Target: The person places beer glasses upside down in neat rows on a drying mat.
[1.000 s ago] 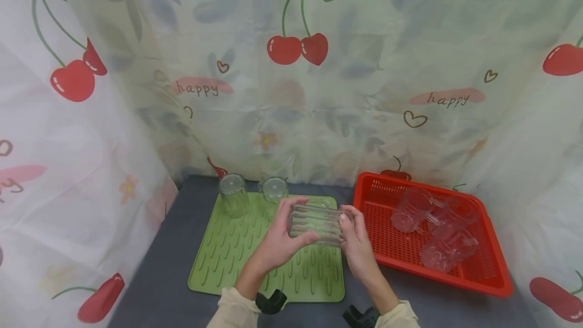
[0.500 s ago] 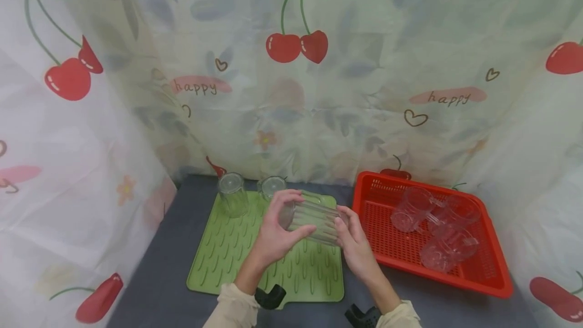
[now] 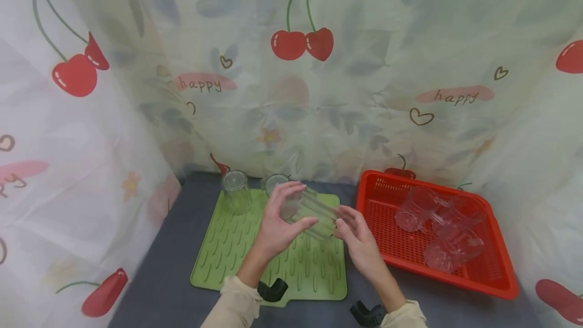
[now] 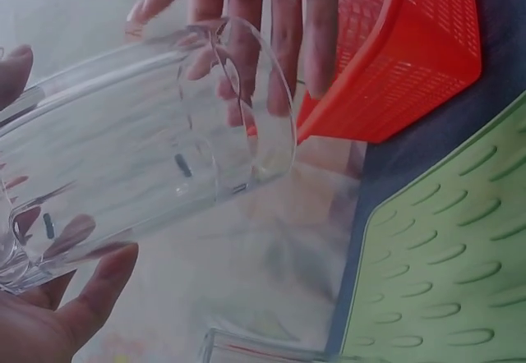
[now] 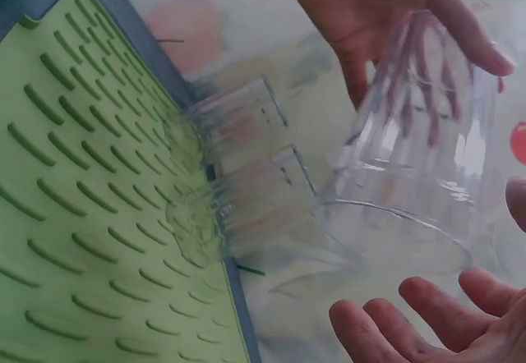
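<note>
Above the green drying mat (image 3: 227,257), my left hand (image 3: 278,224) grips a clear mug (image 3: 314,219) round its base end. The mug lies tilted in the air, its mouth toward my right hand (image 3: 364,244). In the right wrist view, the fingers (image 5: 427,297) of that right hand are spread and fairly straight just off the mug's rim. The left wrist view has them hanging straight behind the rim, so any contact is hard to judge. Two clear upside-down vessels, a left one (image 3: 237,194) and a right one (image 3: 272,182), stand at the mat's back edge.
A red plastic basket (image 3: 387,254) stands to the right, with several clear mugs (image 3: 416,209) lying in it. The dark grey table (image 3: 159,267) extends left of the mat. Patterned curtain (image 3: 355,90) encloses the back and both sides.
The mug has turned from nearly level to slanted, its base end higher and its mouth lower right. The left hand has risen slightly, still holding it. The right hand stays near the rim.
</note>
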`<state>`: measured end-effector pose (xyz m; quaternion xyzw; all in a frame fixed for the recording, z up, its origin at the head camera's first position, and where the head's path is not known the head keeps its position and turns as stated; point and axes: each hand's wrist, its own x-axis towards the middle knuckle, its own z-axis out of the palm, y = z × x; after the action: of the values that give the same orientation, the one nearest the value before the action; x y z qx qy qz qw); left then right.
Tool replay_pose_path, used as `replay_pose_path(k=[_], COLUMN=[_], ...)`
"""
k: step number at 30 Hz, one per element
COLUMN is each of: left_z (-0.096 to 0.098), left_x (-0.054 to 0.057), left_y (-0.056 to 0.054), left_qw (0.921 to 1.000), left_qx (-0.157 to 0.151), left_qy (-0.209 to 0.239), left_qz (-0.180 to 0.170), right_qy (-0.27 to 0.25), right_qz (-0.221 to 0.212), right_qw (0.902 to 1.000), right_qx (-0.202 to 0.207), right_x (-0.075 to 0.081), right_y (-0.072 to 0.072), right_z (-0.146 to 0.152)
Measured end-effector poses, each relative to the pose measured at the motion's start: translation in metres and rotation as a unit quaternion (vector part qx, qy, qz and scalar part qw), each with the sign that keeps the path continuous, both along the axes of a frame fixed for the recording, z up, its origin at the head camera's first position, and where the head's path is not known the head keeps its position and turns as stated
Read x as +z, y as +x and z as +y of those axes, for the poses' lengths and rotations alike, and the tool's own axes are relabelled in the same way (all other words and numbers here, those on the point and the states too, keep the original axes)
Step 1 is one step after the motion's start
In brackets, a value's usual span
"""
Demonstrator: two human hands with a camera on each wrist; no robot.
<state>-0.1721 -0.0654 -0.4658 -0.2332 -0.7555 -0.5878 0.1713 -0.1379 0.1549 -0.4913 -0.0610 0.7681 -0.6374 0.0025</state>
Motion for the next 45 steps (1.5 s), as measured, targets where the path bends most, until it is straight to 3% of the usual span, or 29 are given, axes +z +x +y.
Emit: replay_pose_path(k=[11,20,28,35,45], left_z=[0.001,0.01,0.02,0.029,0.037], left_x=[0.002,0.001,-0.006,-0.009,-0.016], left_y=[-0.016,-0.028,-0.041,-0.05,-0.064], left_qw=[0.9988,0.9978,0.9908,0.9878,0.9802], left_qx=[0.022,0.025,0.041,0.045,0.042], left_qy=[-0.028,-0.053,-0.126,-0.147,-0.19], left_qz=[0.033,0.029,0.027,0.024,0.037], right_qy=[0.024,0.021,0.049,0.063,0.137], right_qz=[0.018,0.025,0.023,0.024,-0.012], right_qw=[0.9992,0.9983,0.9961,0.9943,0.9813], right_qx=[-0.028,-0.048,-0.07,-0.083,-0.135], right_x=[0.006,0.01,0.013,0.011,0.016], right_y=[0.001,0.002,0.005,0.006,0.008], right_z=[0.026,0.041,0.054,0.065,0.085])
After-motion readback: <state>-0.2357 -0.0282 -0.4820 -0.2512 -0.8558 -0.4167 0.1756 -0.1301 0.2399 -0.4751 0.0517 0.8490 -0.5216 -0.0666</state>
